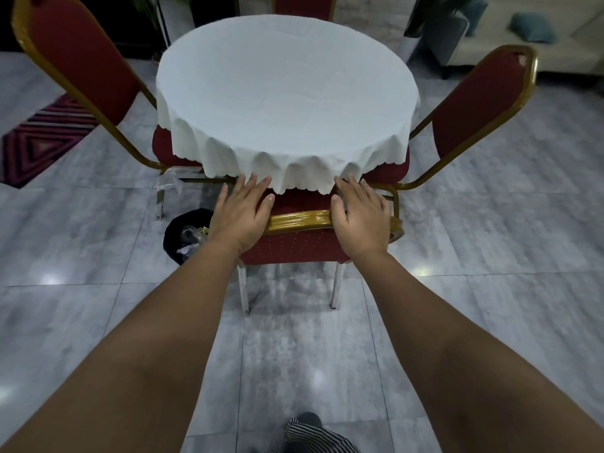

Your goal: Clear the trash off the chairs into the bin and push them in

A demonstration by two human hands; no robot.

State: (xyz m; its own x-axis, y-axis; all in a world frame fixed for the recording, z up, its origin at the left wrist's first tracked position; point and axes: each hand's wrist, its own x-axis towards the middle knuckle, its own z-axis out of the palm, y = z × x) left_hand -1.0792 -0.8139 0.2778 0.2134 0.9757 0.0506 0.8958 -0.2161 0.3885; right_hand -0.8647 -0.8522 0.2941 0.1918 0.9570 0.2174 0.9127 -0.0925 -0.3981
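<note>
On near chair (299, 220) back: both hands flat (fingers straight).

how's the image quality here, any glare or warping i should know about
Head view: dim, bluish light; small glare spots on the glossy floor tiles; wide-angle warp bows the side chairs outward and stretches the forearms; tablecloth is bright but keeps its folds; both hands on the near chair's back look sharp.
</note>
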